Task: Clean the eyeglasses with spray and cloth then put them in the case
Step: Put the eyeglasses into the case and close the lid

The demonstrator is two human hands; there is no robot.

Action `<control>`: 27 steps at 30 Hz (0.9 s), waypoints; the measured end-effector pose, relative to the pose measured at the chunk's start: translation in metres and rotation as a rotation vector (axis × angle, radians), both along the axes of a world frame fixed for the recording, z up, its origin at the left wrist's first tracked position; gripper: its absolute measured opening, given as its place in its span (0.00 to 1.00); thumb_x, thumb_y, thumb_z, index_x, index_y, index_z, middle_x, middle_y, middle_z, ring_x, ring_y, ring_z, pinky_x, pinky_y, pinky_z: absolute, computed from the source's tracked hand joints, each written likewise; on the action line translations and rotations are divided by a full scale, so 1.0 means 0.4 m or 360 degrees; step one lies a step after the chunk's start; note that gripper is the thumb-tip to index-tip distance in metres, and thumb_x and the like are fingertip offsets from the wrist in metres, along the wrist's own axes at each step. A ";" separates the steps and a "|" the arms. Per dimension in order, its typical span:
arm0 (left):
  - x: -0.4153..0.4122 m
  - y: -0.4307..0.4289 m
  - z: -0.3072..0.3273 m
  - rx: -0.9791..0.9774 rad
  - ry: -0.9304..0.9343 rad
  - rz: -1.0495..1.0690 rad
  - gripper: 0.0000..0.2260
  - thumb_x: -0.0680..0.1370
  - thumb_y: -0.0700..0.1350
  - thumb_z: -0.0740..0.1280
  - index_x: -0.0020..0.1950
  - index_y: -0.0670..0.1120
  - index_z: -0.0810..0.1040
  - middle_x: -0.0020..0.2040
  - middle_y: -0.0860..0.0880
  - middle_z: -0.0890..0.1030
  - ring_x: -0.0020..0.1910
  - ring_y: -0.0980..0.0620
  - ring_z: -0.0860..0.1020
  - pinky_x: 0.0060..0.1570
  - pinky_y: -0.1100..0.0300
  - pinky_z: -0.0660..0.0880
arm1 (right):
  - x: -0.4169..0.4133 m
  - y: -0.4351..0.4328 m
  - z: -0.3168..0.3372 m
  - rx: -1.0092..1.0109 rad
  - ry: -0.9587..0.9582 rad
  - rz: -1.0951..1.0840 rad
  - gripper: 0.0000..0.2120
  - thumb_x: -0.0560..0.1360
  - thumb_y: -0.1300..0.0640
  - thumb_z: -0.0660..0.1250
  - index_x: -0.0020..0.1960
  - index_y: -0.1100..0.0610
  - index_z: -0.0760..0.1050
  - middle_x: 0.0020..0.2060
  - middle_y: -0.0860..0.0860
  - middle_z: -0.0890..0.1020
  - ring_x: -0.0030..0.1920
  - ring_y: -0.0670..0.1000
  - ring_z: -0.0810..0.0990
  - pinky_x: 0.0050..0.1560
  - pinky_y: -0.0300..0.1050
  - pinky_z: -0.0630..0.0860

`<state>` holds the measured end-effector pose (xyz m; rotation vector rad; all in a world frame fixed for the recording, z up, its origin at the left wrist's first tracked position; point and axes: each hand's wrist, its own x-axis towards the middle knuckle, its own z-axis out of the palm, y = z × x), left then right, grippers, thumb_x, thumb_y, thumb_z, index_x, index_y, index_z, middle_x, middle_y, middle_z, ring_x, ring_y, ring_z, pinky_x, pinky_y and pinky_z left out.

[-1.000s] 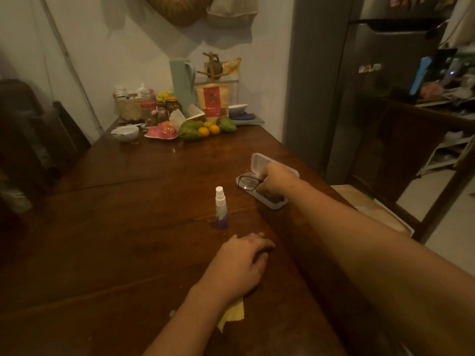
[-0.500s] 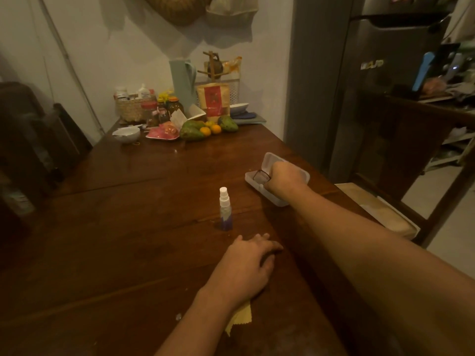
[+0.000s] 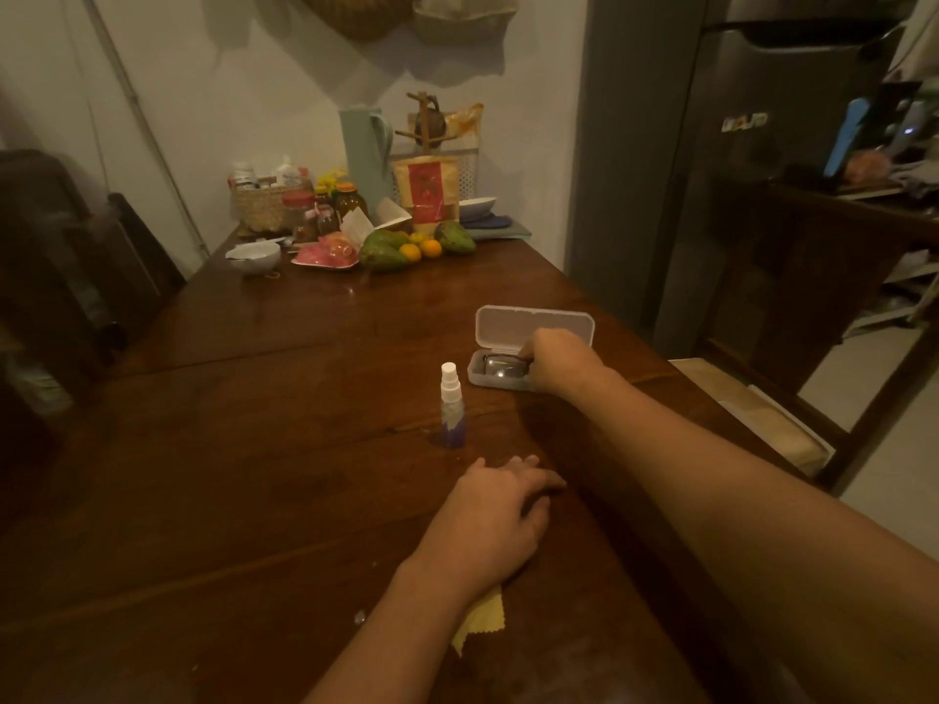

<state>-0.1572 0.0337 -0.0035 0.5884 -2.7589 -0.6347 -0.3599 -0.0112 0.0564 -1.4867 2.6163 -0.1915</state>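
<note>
Eyeglasses (image 3: 499, 369): now laid folded inside the tray of the case (image 3: 533, 325); a second ago one lens was held out past the tray's left edge.
Case: lid stood open, not yet closed.
Right hand (image 3: 559, 360): kept over the glasses, fingers hidden; whether they are pinched or released cannot be told.
Left hand (image 3: 495, 520): laid flat, fingers relaxed, on the yellow cloth (image 3: 480, 622), unmoved.
Spray bottle (image 3: 451, 406): upright between hands.
Task judged nearly done; lid closure remains.
</note>
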 end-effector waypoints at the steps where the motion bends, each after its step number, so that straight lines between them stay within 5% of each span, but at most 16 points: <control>1: 0.000 0.000 0.000 -0.0001 -0.0007 0.0002 0.17 0.82 0.50 0.60 0.70 0.61 0.70 0.74 0.55 0.69 0.73 0.59 0.64 0.72 0.53 0.51 | -0.002 0.007 0.000 -0.0004 -0.0010 0.0034 0.16 0.78 0.62 0.68 0.65 0.55 0.80 0.56 0.56 0.82 0.55 0.57 0.80 0.62 0.51 0.77; 8: 0.002 0.003 0.009 0.0016 0.0017 0.0029 0.16 0.82 0.49 0.60 0.69 0.60 0.73 0.73 0.55 0.71 0.72 0.59 0.66 0.73 0.54 0.53 | -0.031 0.078 -0.016 -0.0262 -0.0173 0.0246 0.13 0.79 0.63 0.69 0.61 0.52 0.84 0.55 0.51 0.86 0.51 0.49 0.81 0.55 0.39 0.74; 10: 0.004 0.004 0.016 0.0049 0.0052 0.0057 0.15 0.82 0.50 0.60 0.68 0.59 0.74 0.69 0.57 0.75 0.69 0.60 0.70 0.71 0.56 0.61 | -0.039 0.105 -0.018 -0.0283 -0.0227 0.0281 0.12 0.78 0.63 0.70 0.58 0.51 0.85 0.53 0.48 0.86 0.50 0.46 0.81 0.53 0.36 0.72; 13: 0.006 0.013 0.044 0.0096 0.0158 0.0184 0.14 0.81 0.51 0.61 0.66 0.59 0.75 0.59 0.60 0.81 0.54 0.64 0.77 0.53 0.62 0.78 | -0.043 0.148 -0.022 -0.0276 -0.0263 0.0321 0.12 0.77 0.62 0.71 0.57 0.50 0.86 0.52 0.46 0.87 0.51 0.44 0.81 0.53 0.34 0.72; 17: -0.002 0.043 0.111 0.0035 0.0263 0.0341 0.12 0.80 0.50 0.64 0.62 0.61 0.77 0.44 0.61 0.80 0.35 0.63 0.78 0.35 0.63 0.80 | -0.037 0.209 -0.037 -0.0320 -0.0386 0.0352 0.12 0.77 0.61 0.71 0.56 0.48 0.85 0.48 0.43 0.86 0.48 0.40 0.80 0.51 0.34 0.74; 20: -0.043 0.052 0.185 0.0000 0.0317 0.0399 0.13 0.79 0.47 0.66 0.62 0.59 0.78 0.42 0.58 0.81 0.31 0.60 0.77 0.27 0.64 0.76 | -0.027 0.248 -0.054 -0.0356 -0.0480 0.0356 0.11 0.79 0.60 0.70 0.57 0.48 0.85 0.46 0.42 0.84 0.48 0.42 0.80 0.50 0.37 0.76; 24: -0.149 0.012 0.280 -0.0194 0.0211 0.0450 0.16 0.78 0.41 0.67 0.65 0.52 0.78 0.60 0.49 0.80 0.49 0.52 0.80 0.41 0.63 0.75 | -0.011 0.280 -0.084 -0.0456 -0.0573 0.0313 0.12 0.81 0.59 0.66 0.60 0.48 0.83 0.59 0.49 0.82 0.60 0.50 0.78 0.59 0.40 0.71; 27: -0.212 -0.038 0.317 -0.0410 0.0046 0.0476 0.17 0.77 0.39 0.68 0.65 0.49 0.78 0.61 0.47 0.80 0.58 0.47 0.79 0.56 0.54 0.77 | -0.008 0.286 -0.107 -0.0588 -0.0680 0.0247 0.13 0.80 0.59 0.67 0.60 0.45 0.83 0.61 0.49 0.82 0.62 0.49 0.78 0.59 0.37 0.69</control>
